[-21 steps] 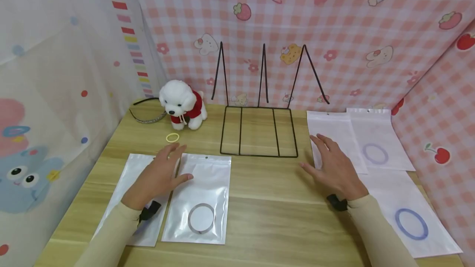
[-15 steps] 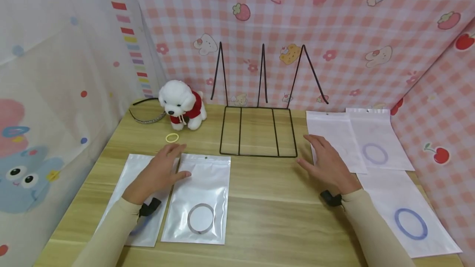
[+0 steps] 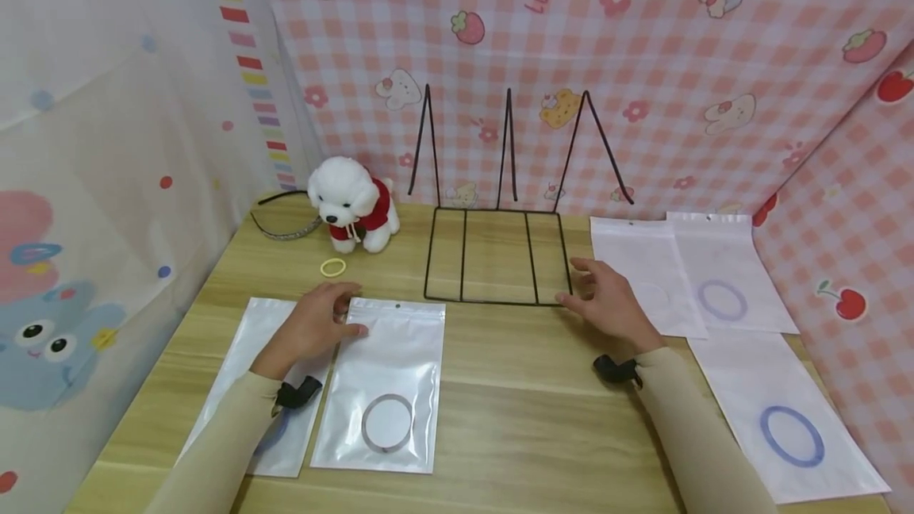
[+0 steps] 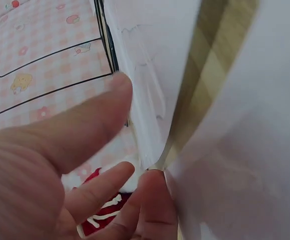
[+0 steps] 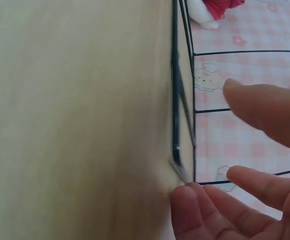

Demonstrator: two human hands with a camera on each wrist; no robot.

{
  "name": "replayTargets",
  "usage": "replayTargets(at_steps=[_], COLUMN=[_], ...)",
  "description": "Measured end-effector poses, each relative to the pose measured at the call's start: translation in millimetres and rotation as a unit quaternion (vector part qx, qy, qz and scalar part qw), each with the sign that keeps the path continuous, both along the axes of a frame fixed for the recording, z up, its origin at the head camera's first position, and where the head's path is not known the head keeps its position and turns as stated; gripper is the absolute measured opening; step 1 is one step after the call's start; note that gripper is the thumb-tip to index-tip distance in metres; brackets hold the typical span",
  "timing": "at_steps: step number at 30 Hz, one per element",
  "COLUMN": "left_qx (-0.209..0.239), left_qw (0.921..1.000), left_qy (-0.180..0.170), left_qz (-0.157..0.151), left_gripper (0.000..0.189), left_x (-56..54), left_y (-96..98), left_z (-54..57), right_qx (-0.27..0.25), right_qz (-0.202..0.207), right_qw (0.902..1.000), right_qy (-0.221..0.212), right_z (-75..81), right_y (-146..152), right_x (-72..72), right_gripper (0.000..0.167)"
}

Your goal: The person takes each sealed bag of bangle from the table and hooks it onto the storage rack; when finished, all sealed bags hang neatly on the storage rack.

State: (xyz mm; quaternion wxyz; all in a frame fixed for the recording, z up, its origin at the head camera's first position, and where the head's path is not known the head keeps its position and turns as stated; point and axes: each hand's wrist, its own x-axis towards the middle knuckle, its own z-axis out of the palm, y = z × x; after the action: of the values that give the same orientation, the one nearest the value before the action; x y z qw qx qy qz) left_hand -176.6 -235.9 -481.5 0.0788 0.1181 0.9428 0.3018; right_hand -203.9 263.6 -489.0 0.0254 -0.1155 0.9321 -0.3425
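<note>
My left hand is over the top edges of two flat white zip pouches, the left pouch and the glossy right pouch. In the left wrist view its fingertips are right at the pouch edge, with the thumb held apart. A black wire rack with three upright hooked prongs stands at the back middle. My right hand is at the rack's front right corner, fingers loosely bent. In the right wrist view its fingertips are right at that corner, the thumb raised away from them.
More white pouches lie overlapping on the right, some showing a blue ring. A white toy dog in red stands back left, beside a headband and a small yellow ring. Patterned cloth hangs behind the wooden table.
My right hand has moved left, from the right-hand pouches to the rack's front corner. The left hand has shifted slightly right, its fingers bending more at the pouch tops.
</note>
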Motion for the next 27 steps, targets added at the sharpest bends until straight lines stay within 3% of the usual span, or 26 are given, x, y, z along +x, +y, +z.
replayTargets(at_steps=[9, 16, 21, 27], left_qx=[0.051, 0.069, 0.092, 0.153], left_qw=[0.9976, 0.9967, 0.9945, 0.9853], left_qy=[-0.039, -0.021, -0.026, -0.061], left_qz=[0.028, 0.036, 0.043, 0.046], left_gripper=[0.061, 0.043, 0.027, 0.021], left_x=[-6.9, -5.7, -3.2, -2.2], left_y=[-2.3, -5.2, -4.0, -1.6], left_z=[-4.5, -9.3, -7.6, -2.7], right_qx=[-0.003, 0.004, 0.007, -0.006], right_qz=[-0.004, 0.002, 0.009, 0.007], right_qw=[0.9993, 0.9996, 0.9996, 0.9993], right_qy=[-0.037, -0.029, -0.025, -0.036], right_z=[-11.4, -14.5, -16.4, -15.7], right_y=[-0.1, 1.0, -1.6, -0.2], right_x=[-16.2, -21.0, -20.9, -20.9], right_gripper=[0.087, 0.074, 0.082, 0.088])
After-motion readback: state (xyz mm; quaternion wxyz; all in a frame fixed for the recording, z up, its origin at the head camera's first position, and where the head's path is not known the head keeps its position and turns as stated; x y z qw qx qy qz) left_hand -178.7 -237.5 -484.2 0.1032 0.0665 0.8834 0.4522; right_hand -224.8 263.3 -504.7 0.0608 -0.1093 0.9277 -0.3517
